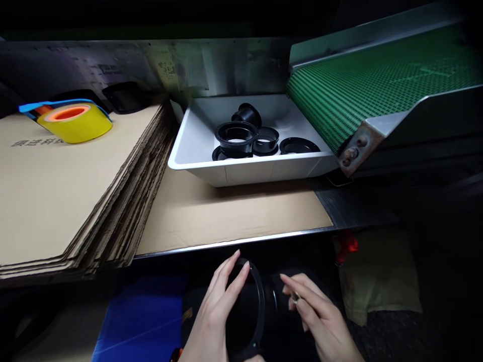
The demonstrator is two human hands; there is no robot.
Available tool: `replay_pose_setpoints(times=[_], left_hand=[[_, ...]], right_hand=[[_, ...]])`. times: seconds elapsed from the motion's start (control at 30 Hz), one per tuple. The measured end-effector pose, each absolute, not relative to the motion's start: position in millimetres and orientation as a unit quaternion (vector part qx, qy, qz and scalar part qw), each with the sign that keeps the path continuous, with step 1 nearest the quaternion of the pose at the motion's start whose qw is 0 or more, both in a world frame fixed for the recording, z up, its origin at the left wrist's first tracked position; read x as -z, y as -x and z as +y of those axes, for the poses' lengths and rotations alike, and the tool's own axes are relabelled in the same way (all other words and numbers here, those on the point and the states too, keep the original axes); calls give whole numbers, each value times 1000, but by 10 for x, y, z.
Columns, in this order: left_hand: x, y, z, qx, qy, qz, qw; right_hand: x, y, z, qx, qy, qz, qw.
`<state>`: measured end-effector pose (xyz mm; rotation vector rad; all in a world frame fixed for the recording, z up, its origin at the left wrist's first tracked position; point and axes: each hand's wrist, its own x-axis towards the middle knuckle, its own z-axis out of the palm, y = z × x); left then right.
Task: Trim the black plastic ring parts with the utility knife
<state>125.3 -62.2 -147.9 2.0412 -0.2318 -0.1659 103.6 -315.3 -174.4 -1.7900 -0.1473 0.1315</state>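
Note:
My left hand (216,314) is at the lower middle, below the table edge, gripping a black flanged ring (261,301). Its fingers lie over the ring's left side and the thumb is at the bottom. To the right of the ring, my right hand (320,317) is closed in a pinch, with a small shiny metal piece (295,297) between thumb and forefinger. Most of that piece is hidden by the fingers. A gap separates the right fingertips from the ring's rim.
A white bin (204,173) with several black rings (237,138) stands on cardboard (226,216). A green conveyor belt (377,70) slopes down to its right side. At left, a cardboard stack (45,201) bears a yellow tape roll (81,130). A blue surface (143,322) lies below.

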Motion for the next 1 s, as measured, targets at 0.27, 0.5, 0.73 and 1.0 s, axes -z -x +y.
replay_pose_setpoints(times=[0.27,0.5,0.73,1.0], left_hand=[[1538,-1136,-610,32,-841,-194,504],[1613,-1093,-608,40,-843,-189,501],[1672,-1097,-581,50,-843,-190,501],[1670,-1088,-599,51,-847,-176,499]], right_hand=[[1665,-1037,-3014,-21,778,-131,614],[1683,-1008,-3033,-28,779,-146,609],[1671,-1013,-2991,32,782,-199,589],[1752,-938,-2936,88,801,-244,539]])
